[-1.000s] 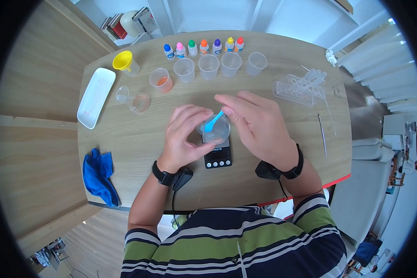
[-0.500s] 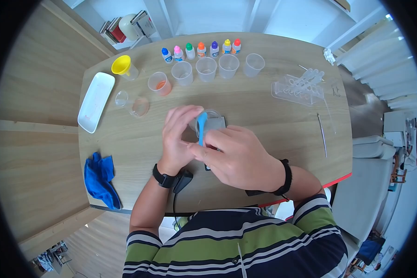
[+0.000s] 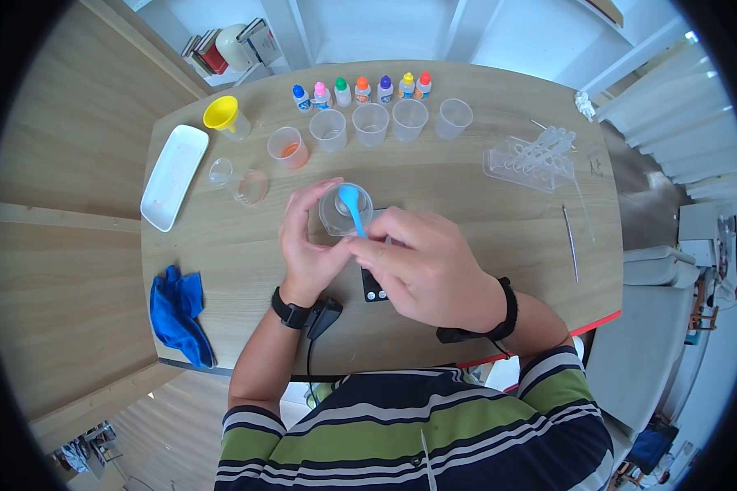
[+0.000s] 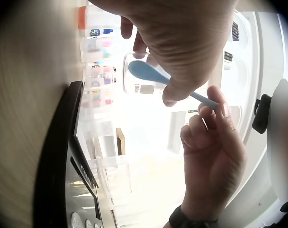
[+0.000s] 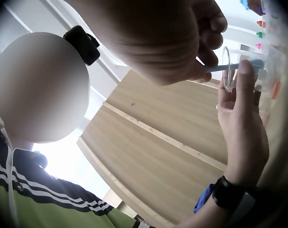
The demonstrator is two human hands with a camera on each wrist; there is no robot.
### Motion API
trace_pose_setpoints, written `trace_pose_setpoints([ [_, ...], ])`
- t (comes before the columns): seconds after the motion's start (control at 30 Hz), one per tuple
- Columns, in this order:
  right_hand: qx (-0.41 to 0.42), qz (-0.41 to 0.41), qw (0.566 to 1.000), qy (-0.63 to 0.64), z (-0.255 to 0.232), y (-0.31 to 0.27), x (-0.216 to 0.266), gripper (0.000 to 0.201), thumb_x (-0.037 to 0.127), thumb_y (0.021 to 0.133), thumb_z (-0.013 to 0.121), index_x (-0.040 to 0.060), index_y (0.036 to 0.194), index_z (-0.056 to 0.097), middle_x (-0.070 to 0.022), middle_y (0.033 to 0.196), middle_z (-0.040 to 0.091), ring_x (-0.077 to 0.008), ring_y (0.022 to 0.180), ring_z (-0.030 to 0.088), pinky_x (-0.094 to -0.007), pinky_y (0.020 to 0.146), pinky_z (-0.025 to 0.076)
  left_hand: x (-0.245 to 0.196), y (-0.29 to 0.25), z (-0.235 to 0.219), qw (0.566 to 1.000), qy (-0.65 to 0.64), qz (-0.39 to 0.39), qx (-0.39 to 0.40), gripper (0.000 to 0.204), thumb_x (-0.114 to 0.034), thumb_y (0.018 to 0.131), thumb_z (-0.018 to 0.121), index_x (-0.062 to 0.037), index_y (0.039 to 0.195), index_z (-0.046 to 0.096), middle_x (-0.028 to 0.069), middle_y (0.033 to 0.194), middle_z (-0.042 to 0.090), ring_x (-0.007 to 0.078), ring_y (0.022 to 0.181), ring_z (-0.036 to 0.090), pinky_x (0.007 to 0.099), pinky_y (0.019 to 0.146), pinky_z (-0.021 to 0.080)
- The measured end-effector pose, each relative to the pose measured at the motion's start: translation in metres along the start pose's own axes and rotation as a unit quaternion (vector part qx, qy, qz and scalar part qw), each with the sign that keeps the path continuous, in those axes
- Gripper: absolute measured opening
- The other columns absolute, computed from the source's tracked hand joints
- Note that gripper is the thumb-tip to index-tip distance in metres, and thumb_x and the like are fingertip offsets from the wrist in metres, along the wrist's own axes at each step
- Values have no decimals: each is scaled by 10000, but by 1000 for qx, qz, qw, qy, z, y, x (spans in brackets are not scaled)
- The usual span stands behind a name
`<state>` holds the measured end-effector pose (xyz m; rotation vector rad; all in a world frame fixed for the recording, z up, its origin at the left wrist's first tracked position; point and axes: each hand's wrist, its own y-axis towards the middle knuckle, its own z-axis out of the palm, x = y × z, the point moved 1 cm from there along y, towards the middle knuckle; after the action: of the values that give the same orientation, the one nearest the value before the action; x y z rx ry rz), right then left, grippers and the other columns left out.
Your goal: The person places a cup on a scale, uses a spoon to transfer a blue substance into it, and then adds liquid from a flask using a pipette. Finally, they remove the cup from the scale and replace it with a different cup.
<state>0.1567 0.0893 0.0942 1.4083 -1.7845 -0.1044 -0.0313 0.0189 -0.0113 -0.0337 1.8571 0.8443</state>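
A clear plastic cup (image 3: 329, 222) is gripped by my left hand (image 3: 307, 250), thumb on its near side and fingers around the left. My right hand (image 3: 434, 266) pinches the thin handle of a blue spoon (image 3: 350, 198), whose bowl lies over the cup's opening in the head view. From the left wrist, the cup (image 4: 129, 84) shows a 100 ml marking, with the spoon's bowl (image 4: 146, 72) overlapping it. A black digital scale (image 3: 373, 289) lies on the table beneath, largely hidden by my right hand.
Behind the hands stand a cup with orange liquid (image 3: 293, 153), several clear cups (image 3: 371, 131) and dropper bottles (image 3: 363, 92). To the left are a yellow funnel (image 3: 221, 113), white tray (image 3: 157, 204) and blue cloth (image 3: 177, 319). A clear rack (image 3: 516, 168) and metal rod (image 3: 571, 245) lie right.
My right hand has come nearer my body and left, turning the spoon so its bowl points away from me. The cup in my left hand has shifted left and away from me.
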Motion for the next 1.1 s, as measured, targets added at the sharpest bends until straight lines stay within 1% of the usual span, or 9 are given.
trace_pose_setpoints([
  [0.07, -40, 12, 999, 11, -1, 2, -4, 289, -38, 851, 788, 44, 1128, 802, -73, 956, 679, -244, 735, 665, -376, 623, 516, 1, 0, 0, 1000, -1, -6, -6, 701, -106, 719, 974, -42, 1342, 659, 168, 1357, 745, 333, 1244, 696, 452, 1080, 537],
  [0.2, -55, 25, 998, 10, -3, 2, -13, 302, -2, 846, 780, 41, 1145, 779, -77, 940, 646, -273, 748, 667, -400, 634, 514, 0, 1, -1, 1000, -4, -21, -20, 693, -62, 721, 959, -43, 1345, 657, 165, 1351, 744, 317, 1246, 697, 441, 1086, 537],
  [0.37, -73, 59, 995, -28, -11, 7, -15, 215, 23, 910, 779, 30, 1125, 776, -75, 900, 667, -277, 708, 663, -399, 621, 512, -1, 1, -2, 1000, 3, -18, -10, 690, -39, 708, 950, -45, 1335, 662, 164, 1335, 748, 315, 1236, 698, 441, 1083, 536],
  [0.47, -89, 80, 992, -28, -11, 7, -22, 201, 39, 923, 782, 29, 1123, 776, -86, 905, 674, -282, 704, 667, -402, 624, 516, -6, 3, -2, 1000, 8, -9, -3, 681, -39, 699, 949, -43, 1322, 676, 163, 1323, 750, 320, 1227, 694, 446, 1068, 539],
  [0.53, -90, 93, 991, -25, -12, 6, -26, 191, 49, 930, 784, 27, 1119, 775, -92, 908, 681, -284, 701, 671, -402, 623, 516, -7, 4, -5, 997, 58, 19, 47, 750, -41, 727, 965, -51, 1392, 617, 180, 1386, 718, 313, 1307, 667, 458, 1135, 506],
  [0.73, -96, 145, 985, -7, -17, 10, -27, 147, 69, 943, 799, 26, 1069, 737, -109, 880, 696, -285, 675, 676, -395, 604, 512, -11, 8, -6, 993, 82, 69, 48, 777, -69, 695, 978, -75, 1387, 626, 175, 1351, 733, 334, 1247, 673, 477, 1088, 516],
  [0.87, -95, 192, 977, 21, -19, 10, -28, 142, 66, 939, 810, 39, 1029, 703, -108, 837, 686, -268, 654, 672, -380, 584, 501, -12, 8, -7, 993, 86, 71, 49, 766, -79, 702, 979, -75, 1382, 627, 169, 1343, 739, 336, 1248, 670, 483, 1083, 518],
  [0.97, -93, 169, 981, 17, -18, 10, -30, 132, 61, 942, 801, 44, 1031, 705, -104, 854, 680, -269, 644, 664, -376, 582, 499, -14, 11, -6, 991, 90, 83, 56, 724, -101, 693, 967, -67, 1351, 668, 158, 1320, 746, 347, 1241, 666, 488, 1075, 519],
  [1.1, -82, 134, 987, 13, -14, 9, -32, 136, 59, 941, 797, 50, 1049, 714, -99, 876, 671, -279, 649, 661, -389, 587, 503, -17, 12, -4, 987, 100, 93, 89, 673, -122, 664, 940, -60, 1301, 731, 141, 1297, 750, 363, 1217, 663, 492, 1066, 519],
])
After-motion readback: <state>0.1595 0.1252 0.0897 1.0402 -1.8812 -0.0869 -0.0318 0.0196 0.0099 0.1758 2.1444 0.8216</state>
